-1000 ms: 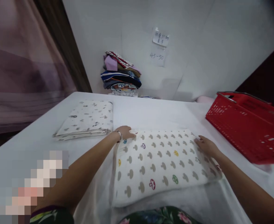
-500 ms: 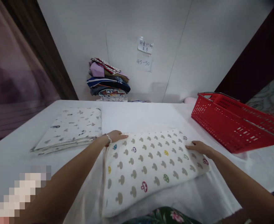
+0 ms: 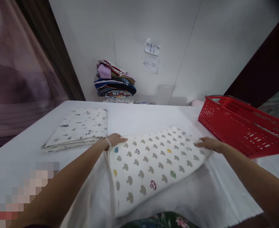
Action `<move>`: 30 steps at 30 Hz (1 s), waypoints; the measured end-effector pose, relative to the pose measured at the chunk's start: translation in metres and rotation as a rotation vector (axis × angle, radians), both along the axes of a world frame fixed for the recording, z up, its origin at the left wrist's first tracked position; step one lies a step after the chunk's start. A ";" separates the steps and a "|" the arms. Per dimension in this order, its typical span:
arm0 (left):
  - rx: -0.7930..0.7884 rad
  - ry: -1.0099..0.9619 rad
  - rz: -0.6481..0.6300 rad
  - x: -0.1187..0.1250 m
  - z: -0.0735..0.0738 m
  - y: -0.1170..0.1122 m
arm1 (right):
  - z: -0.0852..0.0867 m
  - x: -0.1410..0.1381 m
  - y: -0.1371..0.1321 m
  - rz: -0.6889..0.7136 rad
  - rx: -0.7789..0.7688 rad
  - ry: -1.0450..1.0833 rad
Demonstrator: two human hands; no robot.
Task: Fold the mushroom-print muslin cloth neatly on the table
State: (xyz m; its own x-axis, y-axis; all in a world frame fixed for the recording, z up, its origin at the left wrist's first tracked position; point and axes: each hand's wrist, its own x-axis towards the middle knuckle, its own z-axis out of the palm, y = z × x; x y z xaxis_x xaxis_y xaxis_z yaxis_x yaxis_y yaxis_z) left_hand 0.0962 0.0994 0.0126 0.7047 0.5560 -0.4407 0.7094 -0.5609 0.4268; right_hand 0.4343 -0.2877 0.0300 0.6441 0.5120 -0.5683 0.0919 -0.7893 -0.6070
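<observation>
A white folded cloth with a mushroom print (image 3: 156, 161) lies across the near edge of the table, its front part hanging slightly toward me. My left hand (image 3: 115, 140), with a bracelet at the wrist, is closed on its far left corner, thumb on top and the other fingers partly hidden. At the right side, my right hand (image 3: 209, 144) pinches the cloth's edge, which is drawn up and bent there. Left of my left hand lies another folded white cloth with small grey motifs (image 3: 82, 125), apart from the mushroom cloth.
A red plastic basket (image 3: 234, 122) with metal handles stands on the right of the white table (image 3: 139, 115). Folded fabrics (image 3: 115, 84) are stacked against the back wall, beside paper notes (image 3: 151, 57). A curtain (image 3: 27, 72) hangs at the left.
My right hand has moved slightly right and up, lifting the cloth's right edge. The near edge of the cloth slants more. My left hand keeps its corner; the view has shifted a little.
</observation>
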 end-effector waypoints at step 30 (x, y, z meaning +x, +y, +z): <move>-0.620 -0.210 0.465 -0.061 -0.018 -0.048 | -0.046 -0.175 0.064 -0.087 0.412 0.476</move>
